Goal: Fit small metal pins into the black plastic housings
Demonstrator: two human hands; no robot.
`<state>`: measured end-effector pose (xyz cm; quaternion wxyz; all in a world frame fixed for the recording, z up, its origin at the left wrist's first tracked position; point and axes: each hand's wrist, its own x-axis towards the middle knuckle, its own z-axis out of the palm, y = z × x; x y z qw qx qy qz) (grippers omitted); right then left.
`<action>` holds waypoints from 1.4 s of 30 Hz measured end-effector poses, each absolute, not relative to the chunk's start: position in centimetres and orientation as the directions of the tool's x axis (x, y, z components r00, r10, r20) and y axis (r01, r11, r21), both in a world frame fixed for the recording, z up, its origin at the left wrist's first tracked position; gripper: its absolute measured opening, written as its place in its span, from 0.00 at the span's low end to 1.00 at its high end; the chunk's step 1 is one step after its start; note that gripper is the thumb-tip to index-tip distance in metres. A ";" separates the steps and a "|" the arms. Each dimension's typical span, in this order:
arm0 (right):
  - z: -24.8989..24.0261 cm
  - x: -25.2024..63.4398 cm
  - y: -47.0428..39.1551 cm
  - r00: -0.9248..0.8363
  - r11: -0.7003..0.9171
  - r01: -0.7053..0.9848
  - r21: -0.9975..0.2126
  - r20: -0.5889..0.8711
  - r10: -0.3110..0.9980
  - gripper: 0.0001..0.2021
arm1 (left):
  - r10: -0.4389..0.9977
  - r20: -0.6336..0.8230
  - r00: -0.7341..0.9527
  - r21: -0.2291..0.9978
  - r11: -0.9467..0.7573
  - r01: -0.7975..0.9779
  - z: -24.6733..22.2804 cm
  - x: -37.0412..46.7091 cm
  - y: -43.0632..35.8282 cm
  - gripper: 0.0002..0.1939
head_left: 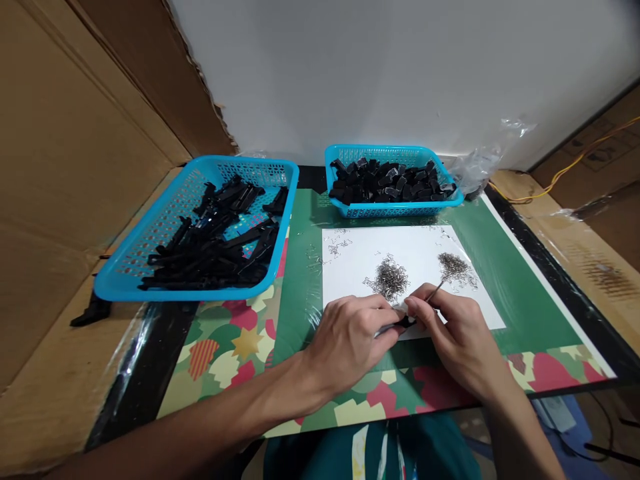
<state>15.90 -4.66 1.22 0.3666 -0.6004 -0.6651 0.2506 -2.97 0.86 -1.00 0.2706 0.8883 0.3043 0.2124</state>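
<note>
My left hand (357, 333) is closed around a small black plastic part (407, 321), mostly covered by the fingers. My right hand (453, 327) pinches a thin metal tool (435, 291) whose slim shaft points up and to the right; its exact kind is unclear. Both hands meet over the near edge of a white sheet (345, 273). Just beyond the fingers lies a dark heap of tiny metal pieces, like small springs or pins (391, 277). A second, smaller heap of metal pieces (454, 267) sits farther right on the sheet.
At the left, a blue basket (287, 233) holds long black plastic parts. Another blue basket (395, 211) at the back contains short black pieces. Clear plastic bag (477, 167) and yellow cable (560, 175) are at the right. Cardboard (75, 133) borders the left side.
</note>
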 end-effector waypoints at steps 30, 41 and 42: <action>-0.8 16.1 -5.1 0.210 0.074 0.427 -0.901 0.178 0.961 0.19 | 0.637 0.305 0.708 0.615 -0.700 0.364 -1.6 -3.1 0.8 0.04; 0.3 16.0 -4.8 0.081 0.070 0.491 -0.868 0.126 0.989 0.19 | 0.558 0.365 0.745 0.503 -0.792 0.346 -1.7 -3.3 0.8 0.04; 0.3 16.0 -4.9 0.097 0.069 0.492 -0.868 0.134 0.986 0.20 | 0.557 0.373 0.742 0.501 -0.794 0.344 -1.8 -3.3 0.8 0.04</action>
